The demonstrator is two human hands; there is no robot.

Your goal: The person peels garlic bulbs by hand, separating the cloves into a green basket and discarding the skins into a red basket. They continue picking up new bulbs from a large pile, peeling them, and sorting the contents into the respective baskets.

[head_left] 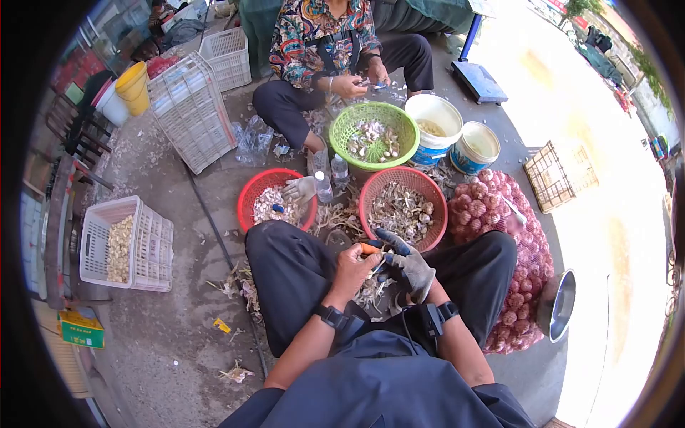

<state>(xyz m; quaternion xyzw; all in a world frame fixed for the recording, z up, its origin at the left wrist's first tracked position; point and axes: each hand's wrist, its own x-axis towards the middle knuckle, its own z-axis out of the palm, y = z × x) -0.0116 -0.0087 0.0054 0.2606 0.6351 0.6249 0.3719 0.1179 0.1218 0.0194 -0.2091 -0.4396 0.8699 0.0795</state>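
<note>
My left hand [351,271] is bare and closed on an orange-handled tool [369,249] between my knees. Close beside it, my right hand [412,268] wears a grey glove with dark fingertips; its fingers are bent around something I cannot make out, near the tool's tip. Just beyond is a red basket [442,215] of garlic and husks. A second red basket [243,209], to the left, has white cloves, a grey glove [300,190] and a small blue item in it. Husks lie on the ground below my hands.
A co-worker [321,50] sits opposite, hands above a green basket [339,135]. Two white buckets [465,165] and a net sack of garlic [524,271] stand right. A metal bowl [561,305] is beside the sack. At left are white crates [153,246] and a yellow bucket [133,87].
</note>
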